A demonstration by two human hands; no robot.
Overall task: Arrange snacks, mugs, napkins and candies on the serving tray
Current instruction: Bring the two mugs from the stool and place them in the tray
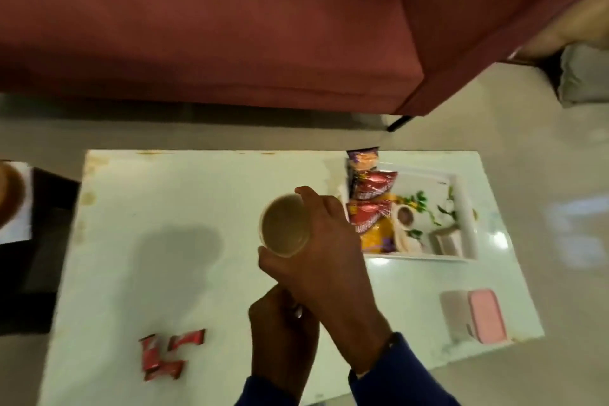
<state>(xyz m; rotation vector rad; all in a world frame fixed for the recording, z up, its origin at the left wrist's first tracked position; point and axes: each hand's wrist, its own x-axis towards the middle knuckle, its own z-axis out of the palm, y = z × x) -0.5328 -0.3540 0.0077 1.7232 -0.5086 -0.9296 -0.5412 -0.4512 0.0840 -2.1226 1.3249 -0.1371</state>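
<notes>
So the mug (285, 225) was up off the table, gripped around its rim and side by the right hand (324, 241), fingers wrapped on it, just left of the serving tray (466, 208) and not on it yet. The left hand (280, 333) was curled in below it, closed-looking, but I couldn't tell whether it held anything. The tray sat toward the table's (171, 194) far right corner and already had the snack packets (370, 204) stacked along its left side, plus a second mug (404, 217) lying beside them. Still left, I'd guess: the red candies (168, 354) near the front left edge, and the pink box (486, 318) by the front right corner, maybe the napkins. Roughly halfway done.
</notes>
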